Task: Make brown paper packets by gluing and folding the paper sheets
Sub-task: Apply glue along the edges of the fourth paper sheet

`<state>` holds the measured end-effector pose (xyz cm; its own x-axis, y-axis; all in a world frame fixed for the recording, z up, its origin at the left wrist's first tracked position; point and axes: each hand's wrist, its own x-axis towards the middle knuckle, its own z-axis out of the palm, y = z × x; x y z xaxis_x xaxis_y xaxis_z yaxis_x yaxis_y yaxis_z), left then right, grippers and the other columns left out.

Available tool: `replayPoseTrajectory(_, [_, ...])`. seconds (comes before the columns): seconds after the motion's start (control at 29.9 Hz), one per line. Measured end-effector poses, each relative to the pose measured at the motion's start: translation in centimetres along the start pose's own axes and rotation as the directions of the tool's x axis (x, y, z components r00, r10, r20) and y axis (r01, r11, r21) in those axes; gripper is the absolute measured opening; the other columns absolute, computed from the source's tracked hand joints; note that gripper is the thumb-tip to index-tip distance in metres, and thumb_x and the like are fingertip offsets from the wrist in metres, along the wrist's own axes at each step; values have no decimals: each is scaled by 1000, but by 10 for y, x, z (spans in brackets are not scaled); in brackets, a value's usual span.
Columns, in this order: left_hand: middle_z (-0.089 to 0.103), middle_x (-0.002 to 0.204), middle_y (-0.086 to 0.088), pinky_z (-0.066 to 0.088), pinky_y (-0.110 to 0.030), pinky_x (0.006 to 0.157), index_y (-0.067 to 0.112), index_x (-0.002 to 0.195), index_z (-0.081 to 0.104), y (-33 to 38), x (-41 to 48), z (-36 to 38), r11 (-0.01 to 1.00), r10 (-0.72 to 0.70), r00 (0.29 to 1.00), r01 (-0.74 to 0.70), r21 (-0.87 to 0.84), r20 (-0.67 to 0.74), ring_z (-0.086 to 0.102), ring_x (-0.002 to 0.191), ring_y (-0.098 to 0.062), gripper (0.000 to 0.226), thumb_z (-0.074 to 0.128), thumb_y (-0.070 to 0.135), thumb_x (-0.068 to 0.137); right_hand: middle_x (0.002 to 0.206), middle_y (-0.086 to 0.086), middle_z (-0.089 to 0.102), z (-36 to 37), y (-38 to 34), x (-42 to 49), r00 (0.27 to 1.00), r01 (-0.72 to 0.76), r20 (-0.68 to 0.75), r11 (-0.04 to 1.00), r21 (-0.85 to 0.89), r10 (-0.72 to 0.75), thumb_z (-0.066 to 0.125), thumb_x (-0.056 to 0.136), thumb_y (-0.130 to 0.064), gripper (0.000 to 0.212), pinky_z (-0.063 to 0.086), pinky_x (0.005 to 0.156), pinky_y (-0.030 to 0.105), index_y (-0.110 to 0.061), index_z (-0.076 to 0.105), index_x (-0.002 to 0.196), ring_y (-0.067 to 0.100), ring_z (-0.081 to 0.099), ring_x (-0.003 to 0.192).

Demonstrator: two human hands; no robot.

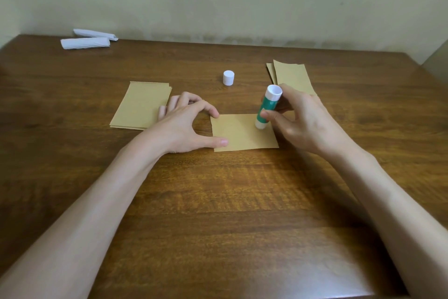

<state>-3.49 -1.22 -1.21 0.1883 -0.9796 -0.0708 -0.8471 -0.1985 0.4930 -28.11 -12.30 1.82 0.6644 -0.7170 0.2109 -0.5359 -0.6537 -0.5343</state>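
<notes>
A small rectangular sheet of brown paper [242,132] lies flat on the dark wooden worktop [218,201], and everything else sits around it. The person's left hand [184,124] is spread open at the sheet's left edge, holding nothing, with the forefinger tip on the far corner and the thumb tip on the near one, pinning it down. The right hand [303,119] grips a green glue stick with white ends [268,107], tilted, its lower end touching the sheet near the right side. The stick's short white cylindrical cap [228,77] stands beyond the sheet. A stack of the same brown sheets [140,104] lies to its left, and another small pile [293,76] beyond it to the right. Two white paper rolls [84,42] lie far off to the back left. From where I stand, the gluing looks just under way. The risk is the sheet dragging or wrinkling, since only its left edge is held and the stick bears on the free side. A hard stroke outward could also carry glue onto the worktop.
</notes>
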Motion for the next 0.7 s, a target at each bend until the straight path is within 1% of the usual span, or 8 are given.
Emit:
replayPoseTrajectory(0.07, [31,136,18,17,-35,110,51,118,56,0,0,0,1000,1,1000,-1,-1,2,20,139,-8,60,76,76,68,101,-21,66,-2,0,-2,1000,-6,-2,1000,-2,6,72,100,-27,24,48,80,11,-15,66,120,3,66,99])
replayPoseTrajectory(0.23, [31,136,18,17,-35,110,51,118,56,1,1,1,1000,8,1000,-8,-6,3,20,139,-8,59,77,75,68,110,-8,71,-7,2,-6,999,-40,-5,999,-19,40,72,100,-28,24,54,89,30,-16,65,119,9,68,102])
replayPoseTrajectory(0.37, [31,137,18,16,-33,108,51,118,57,0,0,0,1000,5,1000,-5,-5,-4,20,139,-7,59,77,75,68,111,-7,70,-8,2,-6,999,-42,-8,999,-25,42,72,100,-29,23,54,89,31,-17,64,119,10,67,103])
replayPoseTrajectory(0.47, [32,135,19,16,-32,107,51,116,57,0,0,1,1000,13,1000,-13,-15,-19,21,138,-7,58,78,74,67,113,-6,69,-7,4,-6,999,-48,6,999,-25,48,71,100,-29,26,57,91,35,-16,63,121,13,67,105])
replayPoseTrajectory(0.53, [33,135,18,16,-31,106,51,116,58,0,0,2,1000,14,1000,-14,-19,-23,21,138,-7,58,78,74,67,117,-4,69,-9,7,-6,998,-65,5,997,29,65,69,101,-32,29,59,94,40,-16,62,124,14,68,107])
replayPoseTrajectory(0.57, [33,135,18,16,-32,106,51,116,58,0,0,2,1000,13,1000,-13,-18,-22,21,138,-7,58,79,74,67,117,-4,69,-10,8,-7,997,-71,-21,994,86,73,68,101,-34,31,59,96,43,-16,62,125,14,68,108])
replayPoseTrajectory(0.63, [33,135,17,16,-32,105,50,117,59,0,0,1,1000,8,1000,-8,-18,-25,22,138,-8,59,79,74,66,116,-4,70,-12,9,-7,987,-73,-125,970,234,105,67,103,-35,29,58,97,47,-16,64,124,14,68,109])
replayPoseTrajectory(0.7, [34,134,17,16,-32,104,49,116,59,1,1,2,1000,2,999,-2,-24,-39,23,138,-9,59,79,73,66,118,-4,70,-14,6,-6,966,-63,-217,942,329,140,67,104,-35,28,57,99,43,-16,64,125,13,67,112])
